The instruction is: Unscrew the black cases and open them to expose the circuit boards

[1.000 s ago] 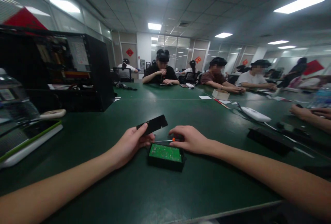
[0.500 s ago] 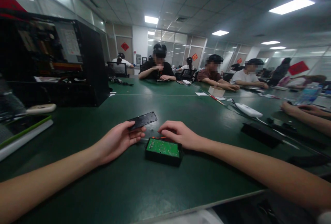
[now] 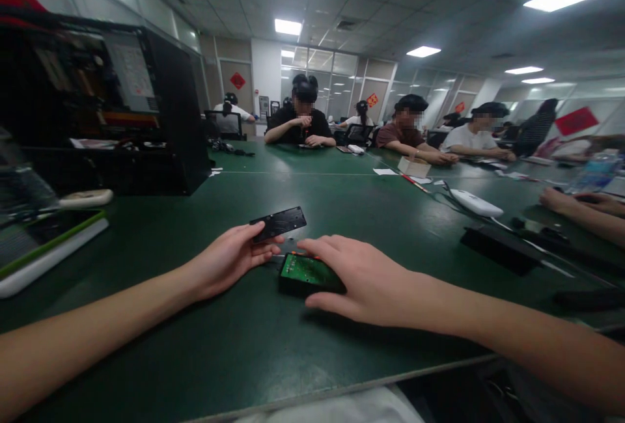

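Note:
My left hand (image 3: 229, 257) pinches a flat black cover plate (image 3: 278, 222) by its near end and holds it just above the green table (image 3: 273, 351). A small black box with a green circuit board (image 3: 301, 271) showing on top lies in front of me. My right hand (image 3: 359, 276) grips this box from its right side, thumb at the near edge and fingers over the far edge. A thin tool with an orange part (image 3: 299, 254) lies just behind the box, mostly hidden by my fingers.
An open black computer case (image 3: 102, 110) stands at the left, with a white-and-green device (image 3: 49, 247) and a cream object (image 3: 85, 198) before it. Black parts (image 3: 498, 247), a white device (image 3: 476, 203) and cables lie at the right. Several people sit along the far side; another person's hands (image 3: 581, 205) rest at the right.
My right hand has come back from behind the box and closed round its right side. The left hand with the plate has stayed nearly in place.

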Available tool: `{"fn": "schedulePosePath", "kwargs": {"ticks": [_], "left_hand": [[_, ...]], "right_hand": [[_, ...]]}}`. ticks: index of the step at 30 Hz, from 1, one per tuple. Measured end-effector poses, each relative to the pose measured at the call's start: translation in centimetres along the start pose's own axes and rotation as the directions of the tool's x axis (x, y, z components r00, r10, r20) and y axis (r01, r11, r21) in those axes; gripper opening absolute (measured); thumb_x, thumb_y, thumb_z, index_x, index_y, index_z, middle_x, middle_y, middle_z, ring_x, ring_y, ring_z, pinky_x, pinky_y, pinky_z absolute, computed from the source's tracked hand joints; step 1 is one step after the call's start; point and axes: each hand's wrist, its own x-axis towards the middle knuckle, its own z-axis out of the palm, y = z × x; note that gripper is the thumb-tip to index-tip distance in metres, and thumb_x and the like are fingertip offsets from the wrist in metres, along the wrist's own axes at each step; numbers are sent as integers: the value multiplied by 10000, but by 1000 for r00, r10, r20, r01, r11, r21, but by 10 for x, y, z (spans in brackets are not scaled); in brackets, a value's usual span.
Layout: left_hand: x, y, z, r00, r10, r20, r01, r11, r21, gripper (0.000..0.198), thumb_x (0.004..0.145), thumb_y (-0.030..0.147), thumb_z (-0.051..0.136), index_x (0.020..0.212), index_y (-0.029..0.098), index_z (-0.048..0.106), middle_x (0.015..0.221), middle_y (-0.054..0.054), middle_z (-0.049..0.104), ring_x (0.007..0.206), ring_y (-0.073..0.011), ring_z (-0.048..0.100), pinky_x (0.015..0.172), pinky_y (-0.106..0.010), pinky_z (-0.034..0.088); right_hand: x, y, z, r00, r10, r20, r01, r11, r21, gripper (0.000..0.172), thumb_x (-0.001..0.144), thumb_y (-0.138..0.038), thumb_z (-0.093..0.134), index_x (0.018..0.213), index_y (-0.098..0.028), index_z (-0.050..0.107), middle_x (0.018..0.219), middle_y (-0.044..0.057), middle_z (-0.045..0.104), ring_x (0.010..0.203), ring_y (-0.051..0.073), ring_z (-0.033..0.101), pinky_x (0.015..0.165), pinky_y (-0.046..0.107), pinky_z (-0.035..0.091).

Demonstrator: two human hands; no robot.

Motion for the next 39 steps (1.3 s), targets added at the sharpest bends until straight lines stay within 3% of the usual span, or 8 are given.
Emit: {"fn": "schedulePosePath", "kwargs": {"ticks": [6, 12, 15, 18, 25, 30, 34, 39], "left_hand": [[0, 1, 3, 1000, -5, -16, 5, 1000, 9, 224, 1025, 162, 479, 1021, 74, 685, 908, -161, 757, 745, -167, 727, 739, -261, 604], [-4, 2, 3, 1000, -10, 3, 10, 1000, 28, 164, 996, 126, 534, 933, 101, 683, 890, -110, 737, 751, -152, 720, 722, -232, 593], [-4, 2, 1, 999, -10, 33, 8, 999, 43, 150, 995, 115, 537, 914, 109, 663, 838, -71, 709, 663, -110, 681, 637, -184, 564], [-3, 1, -1, 996, 11, 88, -18, 997, 71, 137, 994, 139, 554, 895, 110, 645, 728, -20, 640, 552, -74, 595, 528, -148, 504], [-3, 3, 4, 998, 10, -65, -12, 999, -30, 225, 1001, 89, 472, 872, 101, 656, 853, -91, 697, 622, -116, 648, 571, -196, 550], [-4, 4, 5, 999, -1, -39, 1, 1000, -12, 224, 996, 89, 482, 883, 109, 675, 853, -89, 724, 653, -135, 687, 633, -222, 577], [-4, 2, 1, 999, 2, 53, -6, 997, 73, 197, 998, 120, 510, 905, 115, 685, 871, -93, 750, 718, -149, 723, 669, -211, 570], [-3, -2, -1, 992, 9, 126, -29, 987, 160, 153, 995, 158, 550, 1003, 121, 698, 959, -116, 771, 848, -162, 744, 754, -211, 557]], "right_hand": [[-1, -3, -5, 999, -30, 22, 28, 996, 80, 527, 895, -383, 620, 1382, -207, 526, 1227, 86, 656, 1068, 215, 647, 936, 352, 509], [-11, 42, -69, 945, 142, -295, -120, 989, 91, 536, 841, -476, 678, 1310, -233, 591, 1196, 66, 682, 1023, 214, 664, 872, 331, 542], [-18, 97, -96, 836, 350, -423, -420, 903, -84, 573, 840, -527, 646, 1328, -236, 572, 1204, 80, 680, 1008, 238, 664, 837, 338, 532], [-29, 156, -108, 645, 618, -449, -763, 546, -345, 566, 878, -516, 571, 1380, -256, 532, 1264, 104, 652, 1090, 299, 635, 867, 369, 478], [-69, 248, -97, 312, 904, -293, -905, 190, -380, 499, 885, -452, 591, 1282, -150, 606, 1228, 206, 623, 1113, 335, 609, 841, 405, 476], [-87, 272, -91, 211, 963, -166, -914, 134, -384, 412, 939, -433, 591, 1233, -144, 598, 1227, 102, 606, 1116, 197, 597, 970, 411, 508], [-74, 260, -95, 302, 932, -201, -915, 223, -337, 336, 936, -357, 605, 1166, -113, 624, 1195, 120, 625, 1125, 214, 601, 992, 433, 493], [-16, 188, -78, 722, 624, -299, -685, 704, -185, 428, 1020, -440, 387, 1326, -191, 554, 1375, 102, 575, 1191, 191, 584, 1041, 321, 440]]}}
